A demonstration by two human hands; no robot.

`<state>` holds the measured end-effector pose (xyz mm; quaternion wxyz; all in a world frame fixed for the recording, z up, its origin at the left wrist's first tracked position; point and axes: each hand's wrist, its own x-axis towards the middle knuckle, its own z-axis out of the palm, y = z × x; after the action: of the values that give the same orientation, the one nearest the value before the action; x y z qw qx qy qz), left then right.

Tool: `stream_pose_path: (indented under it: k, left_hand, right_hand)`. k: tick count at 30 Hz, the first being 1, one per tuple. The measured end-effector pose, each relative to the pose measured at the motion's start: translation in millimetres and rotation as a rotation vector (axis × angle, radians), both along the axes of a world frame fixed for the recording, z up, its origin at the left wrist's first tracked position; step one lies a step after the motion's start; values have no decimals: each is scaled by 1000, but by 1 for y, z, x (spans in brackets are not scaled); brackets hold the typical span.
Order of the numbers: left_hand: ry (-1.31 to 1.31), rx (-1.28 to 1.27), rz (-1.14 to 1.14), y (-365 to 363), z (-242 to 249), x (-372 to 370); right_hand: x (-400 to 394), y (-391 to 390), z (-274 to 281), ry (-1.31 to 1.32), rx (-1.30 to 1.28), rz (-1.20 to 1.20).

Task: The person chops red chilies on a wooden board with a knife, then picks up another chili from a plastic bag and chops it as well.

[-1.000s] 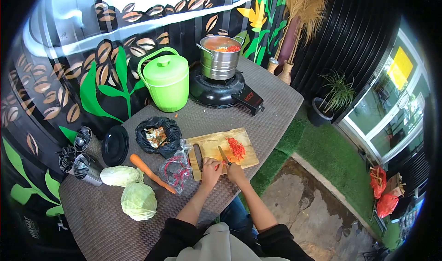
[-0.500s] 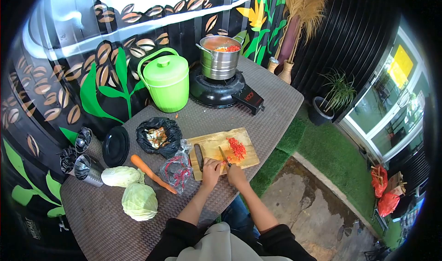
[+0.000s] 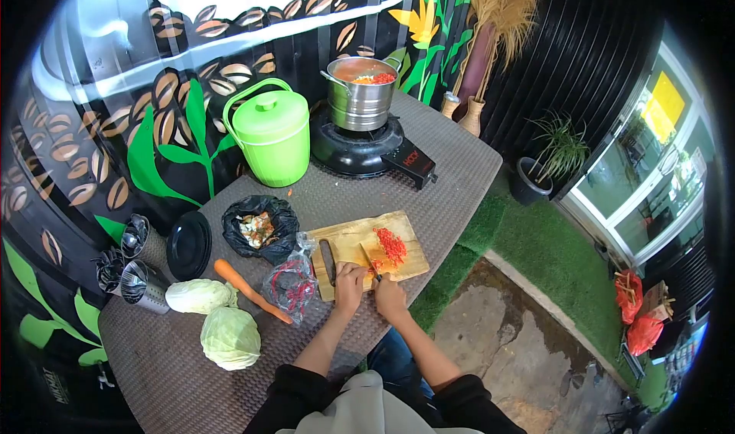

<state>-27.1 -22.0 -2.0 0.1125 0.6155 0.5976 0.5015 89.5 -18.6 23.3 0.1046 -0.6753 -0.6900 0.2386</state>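
My right hand [image 3: 391, 297] is closed around the handle of a knife [image 3: 372, 261], its blade pointing away over the wooden cutting board [image 3: 351, 235]. On the board's near edge, my left hand [image 3: 351, 281] has its fingers bent and pressed together beside the blade. A bit of red chili [image 3: 375, 265] shows at those fingertips, mostly hidden. Beyond the knife lies a pile of finely chopped red chili [image 3: 391, 246]. Left of the board, a clear plastic bag [image 3: 291, 287] with thin red chilies inside touches its edge.
A carrot [image 3: 249, 290] and two cabbages [image 3: 230, 338] lie to the left. Behind them are a black bag of scraps [image 3: 264, 246], black plates [image 3: 189, 244] and cutlery holders [image 3: 150, 300]. Farther back stand a lime-green bucket [image 3: 272, 139] and a steel pot [image 3: 360, 106] on a portable stove [image 3: 348, 149].
The view has shifted slightly, so the scene sits a little farther left. The knife and both hands stay at nearly the same spot on the board.
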Motion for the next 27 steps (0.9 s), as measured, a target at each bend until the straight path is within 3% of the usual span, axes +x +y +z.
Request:
stream_pose_path:
  k: [3,9,11,16,20,23,25,27]
  left_hand:
    - [16,0,11,-2,1,1]
    - [11,-1,14,-2,1,0]
    - [0,-1,4,-1,0,1]
    - [-2,-4,13,0,-3,-1]
    - [-36,1,35,-1,-3,0]
    - [-46,-14,32,0,-4,-1]
    - [-46,10,35,1,-10,-1]
    - [-8,24,35,-1,-5,-1]
  right_hand:
    - [-5,8,-5,22,-2,-29]
    - [11,17,-5,26,-118,178]
    - [1,-5,0,-21,-22,-22]
    - [-4,11,-6,10,-31,-36]
    - [8,21,-3,51,-118,105]
    - [4,3,-10,41,-43,65]
    - [-7,-6,-15,24,60,-85]
    - [-9,-1,-6,26,19,-69]
